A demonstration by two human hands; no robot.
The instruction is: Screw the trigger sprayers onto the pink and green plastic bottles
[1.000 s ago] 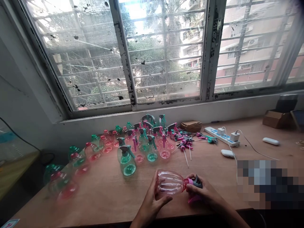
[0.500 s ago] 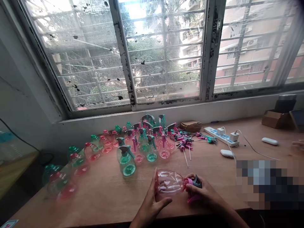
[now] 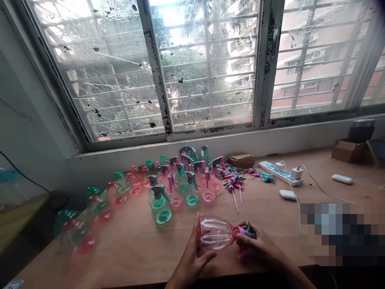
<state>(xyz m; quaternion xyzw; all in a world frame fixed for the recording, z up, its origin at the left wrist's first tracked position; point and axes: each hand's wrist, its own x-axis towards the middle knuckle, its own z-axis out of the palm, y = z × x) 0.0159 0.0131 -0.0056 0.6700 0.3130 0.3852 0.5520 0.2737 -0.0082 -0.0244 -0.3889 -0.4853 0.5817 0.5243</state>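
Note:
A clear pink spray bottle (image 3: 217, 233) lies on its side between my hands, above the table's front part. My left hand (image 3: 196, 257) is closed around its base end, fingers behind and thumb in front. At the neck, my right hand (image 3: 251, 240) grips the pink and dark grey spray head (image 3: 241, 230); its pink trigger hangs below the fingers. Beyond my hands stand several pink and green bottles with spray heads, the nearest a green spray bottle (image 3: 162, 204). To their right lies a pile of loose spray heads (image 3: 234, 178) with thin tubes.
Several bottles without heads, such as a pink bottle (image 3: 80, 237), line the table's left side. A white power strip (image 3: 281, 173) with plugged-in chargers, two small white cases and a cardboard box (image 3: 349, 150) are to the right. A blurred-out area covers the right edge.
The bottle's body has turned slightly about its long axis, its highlights shifting. Both hands keep nearly the same place and hold.

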